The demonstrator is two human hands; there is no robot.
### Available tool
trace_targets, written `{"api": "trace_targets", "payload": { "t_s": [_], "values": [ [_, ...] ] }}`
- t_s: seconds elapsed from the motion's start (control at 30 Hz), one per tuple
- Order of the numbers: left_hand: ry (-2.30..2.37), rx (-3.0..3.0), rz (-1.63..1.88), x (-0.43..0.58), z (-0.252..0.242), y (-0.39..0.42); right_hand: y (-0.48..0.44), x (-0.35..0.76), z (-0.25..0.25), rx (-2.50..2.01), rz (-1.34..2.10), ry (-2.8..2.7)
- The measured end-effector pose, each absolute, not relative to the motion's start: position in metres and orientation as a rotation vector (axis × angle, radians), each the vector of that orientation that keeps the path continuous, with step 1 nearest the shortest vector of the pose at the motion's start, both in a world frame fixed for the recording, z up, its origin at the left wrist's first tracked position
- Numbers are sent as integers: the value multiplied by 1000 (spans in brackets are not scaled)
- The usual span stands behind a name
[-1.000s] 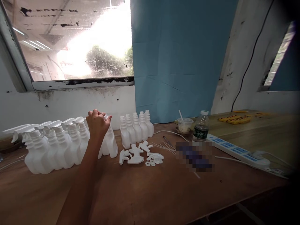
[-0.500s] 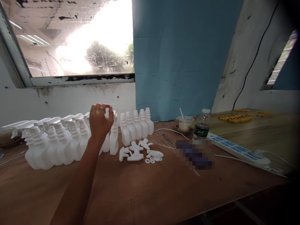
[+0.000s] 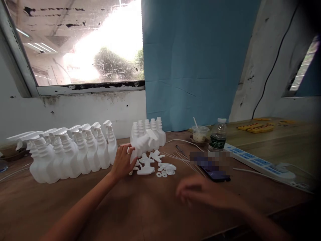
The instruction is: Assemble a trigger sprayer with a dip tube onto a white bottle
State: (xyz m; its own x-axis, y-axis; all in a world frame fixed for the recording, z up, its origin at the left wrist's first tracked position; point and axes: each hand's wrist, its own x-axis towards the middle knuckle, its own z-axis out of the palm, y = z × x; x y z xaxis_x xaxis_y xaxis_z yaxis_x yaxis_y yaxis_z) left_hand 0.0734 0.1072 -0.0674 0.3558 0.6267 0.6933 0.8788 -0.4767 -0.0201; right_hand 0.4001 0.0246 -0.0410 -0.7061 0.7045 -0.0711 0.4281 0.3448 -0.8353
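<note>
My left hand [image 3: 124, 161] is closed on the lower part of a white spray bottle [image 3: 140, 144]. This bottle leans over to the right, and its trigger head [image 3: 152, 135] is in front of the upright bottles behind. My right hand [image 3: 198, 191] is over the brown tabletop [image 3: 150, 207], blurred by motion, so its fingers cannot be made out. Between the hands lie loose white trigger heads [image 3: 146, 164] and several small white rings [image 3: 164, 174]. White bottles without trigger heads [image 3: 159, 132] stand behind the tilted one.
Rows of spray bottles with trigger heads [image 3: 67, 154] stand at left. Thin white tubes [image 3: 182, 157], a phone [image 3: 215, 172], a water bottle [image 3: 217, 135], a plastic cup [image 3: 200, 133] and a power strip [image 3: 258, 162] lie or stand at right.
My left hand has come down and right from a raised spot over the bottles and now grips a tilted spray bottle. My right hand has entered from the right.
</note>
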Motion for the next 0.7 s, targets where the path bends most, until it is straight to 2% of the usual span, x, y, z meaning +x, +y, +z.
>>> {"api": "trace_targets", "payload": {
  "t_s": [0.17, 0.27, 0.6, 0.7],
  "values": [
    [-1561, -2421, -834, 75, -71, 118, 127, 383, -45, -1074, 1017, -1981],
    [-1575, -2503, -771, 75, -77, 118, 164, 378, -61, -1108, 991, -1835],
    [-1611, -2457, -1068, 58, -85, 108, 165, 382, -92, -1185, 888, -1741],
    [-1631, -2381, -1348, 55, -89, 107, 165, 378, -98, -1193, 862, -1786]
  ]
}}
